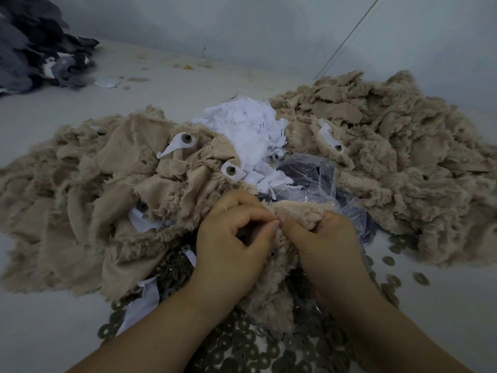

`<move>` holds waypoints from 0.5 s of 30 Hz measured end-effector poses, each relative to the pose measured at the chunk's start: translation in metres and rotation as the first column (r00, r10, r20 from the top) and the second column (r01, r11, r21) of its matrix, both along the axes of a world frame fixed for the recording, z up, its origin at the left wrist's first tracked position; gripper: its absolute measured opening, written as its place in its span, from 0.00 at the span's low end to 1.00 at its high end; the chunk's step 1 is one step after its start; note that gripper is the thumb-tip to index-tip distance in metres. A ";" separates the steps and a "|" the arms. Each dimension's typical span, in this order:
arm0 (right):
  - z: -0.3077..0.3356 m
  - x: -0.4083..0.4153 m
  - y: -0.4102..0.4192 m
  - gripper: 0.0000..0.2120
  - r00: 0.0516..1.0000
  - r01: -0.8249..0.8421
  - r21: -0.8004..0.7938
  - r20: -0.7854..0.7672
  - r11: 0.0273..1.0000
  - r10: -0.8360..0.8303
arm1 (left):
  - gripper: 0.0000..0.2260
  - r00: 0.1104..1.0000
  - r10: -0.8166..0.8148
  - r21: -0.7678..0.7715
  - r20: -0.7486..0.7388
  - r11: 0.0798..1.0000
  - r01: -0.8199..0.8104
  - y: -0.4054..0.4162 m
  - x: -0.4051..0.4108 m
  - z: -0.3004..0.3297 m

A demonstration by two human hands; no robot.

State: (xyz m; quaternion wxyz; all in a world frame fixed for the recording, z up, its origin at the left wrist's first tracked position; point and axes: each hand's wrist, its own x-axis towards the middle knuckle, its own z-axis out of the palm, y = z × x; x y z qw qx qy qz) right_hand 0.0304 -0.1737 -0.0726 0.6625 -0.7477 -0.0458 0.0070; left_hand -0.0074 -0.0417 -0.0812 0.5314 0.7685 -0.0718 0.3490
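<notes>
Both my hands meet over one beige furry fabric piece [271,281] in front of me. My left hand [231,238] pinches its top edge with curled fingers, thumb against fingertip. My right hand [322,238] grips the same piece from the right, fingers folded into the fur. A small dark hole shows in the fur between my wrists. Under the piece lies a heap of grey ring-shaped washers [255,345]. What sits between my fingertips is too small to make out.
Beige fur pieces are piled to the left [80,200] and right [403,157], some carrying grey eye discs on white patches [185,140]. White fabric scraps [250,130] and a clear plastic bag [317,181] lie behind my hands. Dark cloth [35,44] is heaped far left.
</notes>
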 end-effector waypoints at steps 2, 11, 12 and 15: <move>0.001 0.000 -0.001 0.14 1.000 0.016 -0.036 0.010 0.999 -0.016 | 0.03 1.000 0.015 0.077 0.004 0.997 -0.015 0.001 0.001 0.000; 0.002 0.003 0.000 0.16 0.996 0.054 -0.193 0.075 0.980 -0.040 | 0.02 0.990 0.097 0.351 0.106 0.927 -0.128 0.001 0.005 -0.008; 0.002 0.003 0.000 0.16 0.995 0.063 -0.229 0.095 0.971 -0.042 | 0.03 0.992 0.092 0.327 0.083 0.938 -0.114 0.002 0.005 -0.007; 0.005 0.000 0.001 0.13 0.984 0.103 -0.337 0.172 0.936 -0.047 | 0.05 0.998 0.064 0.281 0.019 0.957 -0.067 0.003 0.007 -0.005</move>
